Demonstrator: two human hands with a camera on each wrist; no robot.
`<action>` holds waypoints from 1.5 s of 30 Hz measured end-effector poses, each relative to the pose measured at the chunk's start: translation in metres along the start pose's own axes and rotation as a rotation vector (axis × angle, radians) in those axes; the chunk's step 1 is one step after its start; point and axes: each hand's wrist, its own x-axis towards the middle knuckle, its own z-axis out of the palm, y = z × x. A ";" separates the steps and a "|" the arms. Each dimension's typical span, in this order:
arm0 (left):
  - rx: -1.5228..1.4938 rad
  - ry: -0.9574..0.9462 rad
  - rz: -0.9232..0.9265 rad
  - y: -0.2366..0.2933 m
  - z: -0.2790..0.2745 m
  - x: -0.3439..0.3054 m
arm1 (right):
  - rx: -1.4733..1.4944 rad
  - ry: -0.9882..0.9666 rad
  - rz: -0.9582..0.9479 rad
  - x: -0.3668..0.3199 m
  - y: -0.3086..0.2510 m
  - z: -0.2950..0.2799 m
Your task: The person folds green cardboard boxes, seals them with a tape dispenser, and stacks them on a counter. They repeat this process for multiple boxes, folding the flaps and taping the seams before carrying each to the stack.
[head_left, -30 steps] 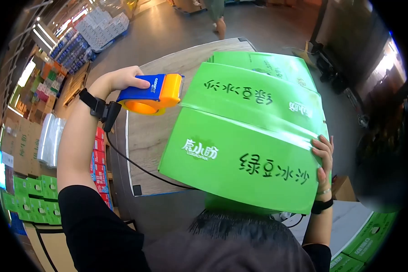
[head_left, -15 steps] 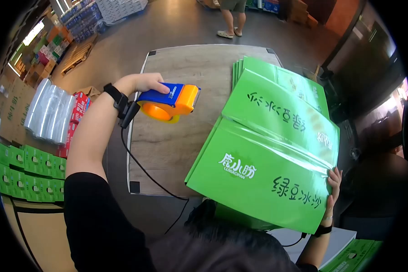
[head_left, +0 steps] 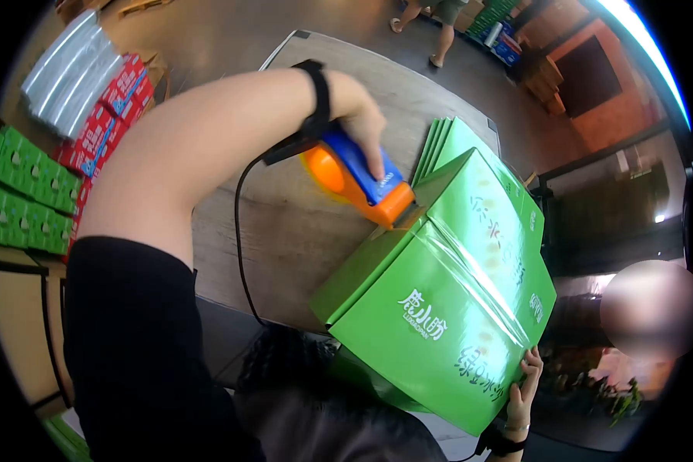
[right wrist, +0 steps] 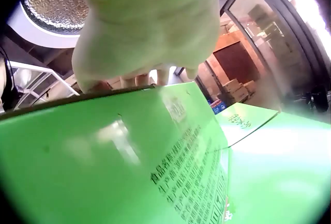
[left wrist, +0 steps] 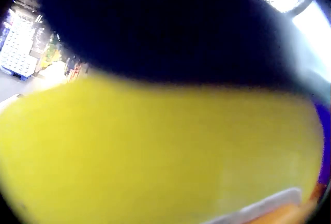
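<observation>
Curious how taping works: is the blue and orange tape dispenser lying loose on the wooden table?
No, the left hand grips the blue and orange tape dispenser against the far edge of the green cardboard box.

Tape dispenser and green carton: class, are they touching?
Touching. The head view shows the tape dispenser in the left hand, its orange nose pressed on the green carton at the top edge.
</observation>
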 end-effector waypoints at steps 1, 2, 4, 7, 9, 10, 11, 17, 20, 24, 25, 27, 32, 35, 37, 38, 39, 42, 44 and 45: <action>0.008 0.019 -0.016 0.001 -0.003 0.003 | -0.016 -0.028 0.028 0.001 -0.001 -0.003; 0.020 0.035 -0.029 0.003 -0.006 0.007 | -0.030 -0.052 0.061 0.000 -0.003 -0.004; 0.066 0.044 -0.072 0.019 -0.012 -0.003 | -0.028 0.025 0.027 -0.004 -0.003 0.014; 0.146 0.106 -0.065 0.040 -0.018 -0.020 | -0.080 0.025 0.019 0.000 -0.007 0.016; 0.211 0.155 -0.041 0.058 -0.020 -0.037 | -0.113 0.017 0.045 -0.001 -0.012 0.016; 0.248 0.218 -0.021 0.064 -0.020 -0.044 | -0.113 0.023 0.038 -0.002 -0.012 0.017; 0.282 0.282 0.000 0.069 -0.019 -0.050 | -0.116 0.027 0.029 -0.002 -0.010 0.016; 0.349 0.465 0.092 0.083 -0.007 -0.065 | -0.117 0.033 -0.005 0.000 -0.015 0.018; 0.362 0.535 0.258 0.082 -0.002 -0.072 | -0.129 0.029 -0.004 -0.002 -0.013 0.017; 0.374 0.592 0.374 0.081 0.003 -0.091 | -0.142 0.032 -0.026 0.000 -0.012 0.017; 0.414 0.587 0.360 0.084 0.005 -0.084 | -0.155 0.032 -0.044 -0.001 -0.009 0.017; 0.522 0.555 0.302 0.095 0.016 -0.057 | -0.160 0.026 -0.041 -0.001 -0.012 0.016; 0.773 0.413 0.080 0.082 0.069 0.003 | -0.133 0.024 -0.037 0.002 -0.021 0.021; 0.554 0.440 -0.037 0.036 0.082 -0.018 | -0.133 0.049 -0.008 -0.004 -0.022 0.023; 0.564 0.565 -0.171 0.020 0.109 -0.034 | -0.108 0.045 0.021 -0.009 -0.016 0.019; 0.525 0.630 -0.222 0.011 0.122 -0.040 | -0.092 0.046 0.027 -0.007 -0.013 0.018; 0.462 0.662 -0.247 0.002 0.137 -0.037 | -0.091 0.057 0.011 -0.006 -0.012 0.018; 0.190 0.737 -0.337 -0.011 0.183 -0.025 | -0.062 0.087 0.031 -0.004 -0.011 0.019; 0.197 0.957 -0.377 -0.002 0.197 -0.024 | -0.067 0.085 0.020 -0.001 -0.014 0.017; 0.320 1.143 -0.379 0.007 0.205 -0.025 | -0.074 0.079 0.021 -0.001 -0.013 0.016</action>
